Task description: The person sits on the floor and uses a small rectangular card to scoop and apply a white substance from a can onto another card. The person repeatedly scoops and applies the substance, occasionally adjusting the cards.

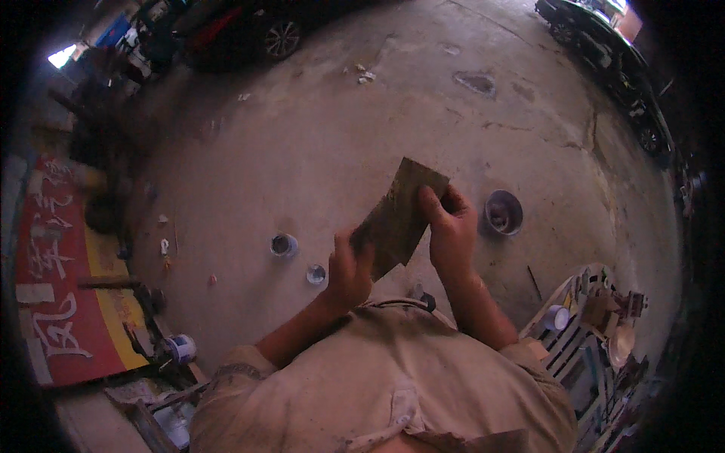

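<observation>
In front of my belly I hold up a dark olive-brown sheet of sandpaper [408, 209], tilted, with a paler worn line near its upper left edge. My left hand [352, 266] grips its lower left part, the fingers closed around the edge. At the upper right, my right hand [451, 229] pinches the sheet between thumb and fingers. A notch shows at the lower edge, and I cannot tell whether the sheet is folded or torn there. What lies behind it is hidden.
A dark bucket [504, 212] stands right of my hands; an open can [284, 245] and a small cup [316, 274] stand left. A slatted bench [568, 349] with clutter is at the right. A red-yellow sign [91, 332] lies left. Cars [281, 39] stand beyond the concrete floor [317, 143].
</observation>
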Demonstrator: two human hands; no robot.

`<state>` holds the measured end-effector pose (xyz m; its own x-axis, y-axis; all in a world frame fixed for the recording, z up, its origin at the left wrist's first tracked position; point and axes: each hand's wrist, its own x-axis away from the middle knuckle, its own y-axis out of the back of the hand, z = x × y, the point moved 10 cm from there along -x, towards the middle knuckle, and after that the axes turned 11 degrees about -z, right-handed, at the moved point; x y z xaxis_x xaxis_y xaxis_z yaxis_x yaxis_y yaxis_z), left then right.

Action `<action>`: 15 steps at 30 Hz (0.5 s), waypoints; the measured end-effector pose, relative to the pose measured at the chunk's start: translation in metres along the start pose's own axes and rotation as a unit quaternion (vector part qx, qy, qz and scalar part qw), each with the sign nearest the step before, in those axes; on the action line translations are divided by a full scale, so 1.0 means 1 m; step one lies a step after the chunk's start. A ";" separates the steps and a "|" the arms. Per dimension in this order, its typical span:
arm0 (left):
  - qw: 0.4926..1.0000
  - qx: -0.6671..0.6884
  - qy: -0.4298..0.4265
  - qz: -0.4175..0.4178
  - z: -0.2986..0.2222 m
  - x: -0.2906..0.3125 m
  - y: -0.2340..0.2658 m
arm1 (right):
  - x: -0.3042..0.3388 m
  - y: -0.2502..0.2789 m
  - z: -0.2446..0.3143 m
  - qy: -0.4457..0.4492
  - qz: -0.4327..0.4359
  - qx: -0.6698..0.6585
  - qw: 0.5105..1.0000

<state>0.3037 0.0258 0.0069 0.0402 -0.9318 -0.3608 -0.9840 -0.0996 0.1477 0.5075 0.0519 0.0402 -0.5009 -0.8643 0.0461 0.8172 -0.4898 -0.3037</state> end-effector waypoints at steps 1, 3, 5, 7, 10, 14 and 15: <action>0.999 -0.034 -0.003 0.021 0.005 0.008 0.003 | -0.005 -0.007 0.002 0.003 0.010 -0.025 1.000; 0.994 -0.092 -0.013 0.055 0.017 0.020 0.012 | -0.017 -0.015 -0.002 -0.026 -0.008 -0.053 0.998; 0.986 -0.142 -0.023 0.085 0.030 0.031 0.020 | -0.029 -0.026 0.000 -0.014 0.037 -0.096 0.995; 0.986 -0.132 0.093 0.038 0.065 0.034 0.044 | -0.047 -0.029 -0.017 -0.019 0.072 -0.122 0.990; 0.968 -0.118 0.218 -0.043 0.115 0.042 0.080 | -0.081 -0.020 -0.110 -0.115 0.115 -0.178 0.971; 0.920 -0.037 0.371 -0.124 0.194 0.066 0.111 | -0.106 0.050 -0.338 -0.145 0.094 0.351 0.920; 0.904 -0.007 0.405 -0.135 0.216 0.075 0.114 | -0.085 0.079 -0.383 -0.056 0.207 0.615 0.759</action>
<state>0.1574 0.0196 -0.2027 0.3979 -0.8227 0.4060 -0.9174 -0.3602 0.1692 0.5060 0.1306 -0.3524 -0.1576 -0.9440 0.2899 0.5796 0.1492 0.8011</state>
